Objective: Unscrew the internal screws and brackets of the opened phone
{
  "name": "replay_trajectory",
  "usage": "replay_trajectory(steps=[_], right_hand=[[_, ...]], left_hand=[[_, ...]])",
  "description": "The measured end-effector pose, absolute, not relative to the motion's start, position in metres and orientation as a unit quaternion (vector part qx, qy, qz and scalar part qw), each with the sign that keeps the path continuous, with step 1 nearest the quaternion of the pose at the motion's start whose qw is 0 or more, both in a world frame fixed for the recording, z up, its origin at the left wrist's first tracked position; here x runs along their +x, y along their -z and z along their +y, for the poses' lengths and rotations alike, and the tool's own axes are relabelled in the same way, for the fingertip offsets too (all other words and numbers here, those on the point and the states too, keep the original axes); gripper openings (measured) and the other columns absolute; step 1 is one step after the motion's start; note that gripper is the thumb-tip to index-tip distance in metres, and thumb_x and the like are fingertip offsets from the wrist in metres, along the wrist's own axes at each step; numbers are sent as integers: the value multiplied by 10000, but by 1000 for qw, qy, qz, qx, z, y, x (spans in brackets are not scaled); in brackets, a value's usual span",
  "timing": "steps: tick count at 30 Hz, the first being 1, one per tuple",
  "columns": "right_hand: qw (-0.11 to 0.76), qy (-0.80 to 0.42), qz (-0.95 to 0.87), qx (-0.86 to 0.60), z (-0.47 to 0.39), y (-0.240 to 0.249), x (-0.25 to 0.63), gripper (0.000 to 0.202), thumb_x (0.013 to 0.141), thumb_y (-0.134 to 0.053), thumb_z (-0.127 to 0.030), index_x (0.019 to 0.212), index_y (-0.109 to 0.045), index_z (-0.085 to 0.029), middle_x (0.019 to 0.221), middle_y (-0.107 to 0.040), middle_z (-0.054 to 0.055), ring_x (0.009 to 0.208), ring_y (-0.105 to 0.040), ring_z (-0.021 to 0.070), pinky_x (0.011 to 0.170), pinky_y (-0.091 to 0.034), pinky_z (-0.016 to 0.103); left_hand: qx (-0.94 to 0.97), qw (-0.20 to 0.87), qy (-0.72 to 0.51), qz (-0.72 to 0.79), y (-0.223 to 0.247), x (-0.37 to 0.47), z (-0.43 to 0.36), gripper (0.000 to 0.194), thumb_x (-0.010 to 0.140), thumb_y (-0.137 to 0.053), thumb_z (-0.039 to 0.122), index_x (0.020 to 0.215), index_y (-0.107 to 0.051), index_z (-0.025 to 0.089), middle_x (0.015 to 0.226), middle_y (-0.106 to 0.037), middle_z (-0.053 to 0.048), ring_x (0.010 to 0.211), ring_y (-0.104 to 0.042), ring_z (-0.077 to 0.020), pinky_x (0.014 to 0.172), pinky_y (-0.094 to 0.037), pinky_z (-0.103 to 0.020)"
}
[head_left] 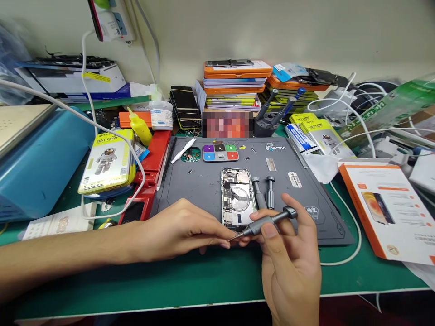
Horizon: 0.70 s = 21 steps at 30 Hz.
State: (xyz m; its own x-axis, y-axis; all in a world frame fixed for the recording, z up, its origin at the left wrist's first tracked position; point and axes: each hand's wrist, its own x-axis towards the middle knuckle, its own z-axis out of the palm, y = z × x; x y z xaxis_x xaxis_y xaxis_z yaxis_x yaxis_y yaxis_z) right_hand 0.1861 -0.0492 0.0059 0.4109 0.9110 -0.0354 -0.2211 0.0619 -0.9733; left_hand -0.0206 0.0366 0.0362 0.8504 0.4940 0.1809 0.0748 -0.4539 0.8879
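Observation:
An opened phone [239, 194], its inner parts bare, lies on the grey work mat [193, 199]. My right hand [292, 260] grips a grey precision screwdriver [268, 222] whose thin tip points left and down at the phone's bottom edge. By that tip, the fingers of my left hand [190, 226] are pinched together; whatever they hold is too small or hidden to make out. Two more grey screwdrivers [270, 192] lie just right of the phone. Behind it sits a tray with coloured squares [220, 153].
White tweezers [184, 151], a small metal plate [271, 164] and a razor blade [294, 179] lie on the mat. Yellow battery boxes [108, 160] and a red tool [147, 174] flank it at left. An orange-white box [390, 208] and white cables stand right. A screwdriver holder [267, 122] stands behind.

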Motion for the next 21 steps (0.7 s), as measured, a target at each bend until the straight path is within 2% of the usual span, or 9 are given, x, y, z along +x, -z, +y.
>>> replay_trajectory(steps=[6, 13, 18, 21], right_hand=[[639, -426, -329, -549, -50, -3, 188, 575, 963, -782, -416, 1494, -562, -393, 1027, -754, 25, 866, -763, 162, 775, -669, 266], [628, -417, -346, -559, -50, 1, 190, 570, 968, -776, -425, 1493, -555, -405, 1012, -756, 23, 871, -772, 166, 774, -666, 259], [629, -409, -349, -562, -49, 2, 190, 537, 968, -777, -417, 1464, -572, -408, 1024, -753, 20, 899, -785, 175, 802, -674, 277], [628, -409, -351, -562, -49, 2, 190, 528, 967, -775, -425, 1456, -576, -408, 1021, -747, 18, 881, -781, 172, 777, -673, 269]], left_hand=[[826, 495, -207, 170, -36, -21, 37, 270, 1067, -650, 186, 1281, -790, 98, 1004, -842, -121, 735, -765, -164, 729, -612, -231], [826, 494, -216, 164, -36, -20, 38, 251, 1032, -693, 151, 1237, -800, 55, 1011, -843, -128, 809, -803, -197, 756, -609, -238], [825, 498, -213, 164, -36, -21, 37, 253, 1038, -688, 158, 1243, -798, 61, 982, -842, -111, 749, -783, -175, 742, -603, -231], [824, 497, -218, 164, -36, -21, 36, 255, 1038, -687, 154, 1246, -797, 58, 1014, -844, -119, 832, -811, -200, 762, -613, -234]])
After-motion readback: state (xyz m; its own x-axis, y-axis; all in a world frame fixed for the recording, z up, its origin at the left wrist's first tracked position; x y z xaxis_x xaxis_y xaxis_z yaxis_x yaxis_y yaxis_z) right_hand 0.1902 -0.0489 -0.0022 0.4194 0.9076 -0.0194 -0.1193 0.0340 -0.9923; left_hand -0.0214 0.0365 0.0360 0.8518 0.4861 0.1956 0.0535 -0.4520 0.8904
